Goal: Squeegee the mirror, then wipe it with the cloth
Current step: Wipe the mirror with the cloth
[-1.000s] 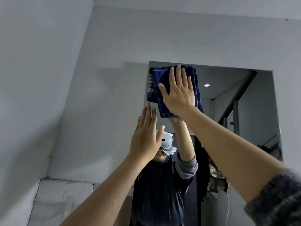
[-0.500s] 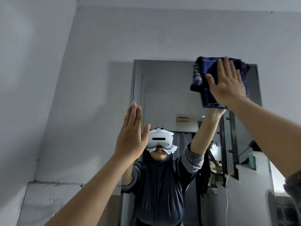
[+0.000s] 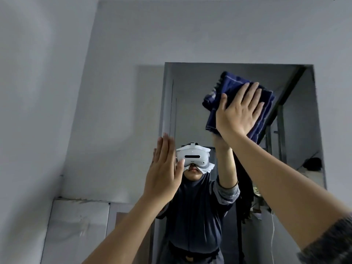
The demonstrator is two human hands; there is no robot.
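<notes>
A tall frameless mirror (image 3: 190, 103) hangs on the grey wall ahead. My right hand (image 3: 238, 111) lies flat, fingers spread, pressing a folded dark blue cloth (image 3: 230, 88) against the upper right part of the glass. My left hand (image 3: 163, 172) is raised flat with fingers together at the mirror's left edge, lower down, holding nothing. No squeegee is in view. The mirror reflects a person wearing a white headset with both arms raised.
Grey walls (image 3: 76, 92) meet in a corner at the left. A pale tiled panel (image 3: 76, 229) with a rough top edge sits low on the left. The reflection shows a dark stair railing (image 3: 283, 103) and a hanging white cord (image 3: 273, 237).
My right hand swept the cloth from the mirror's top left to its top right corner, then slid it down and a little left. The left hand stayed flat near the left edge.
</notes>
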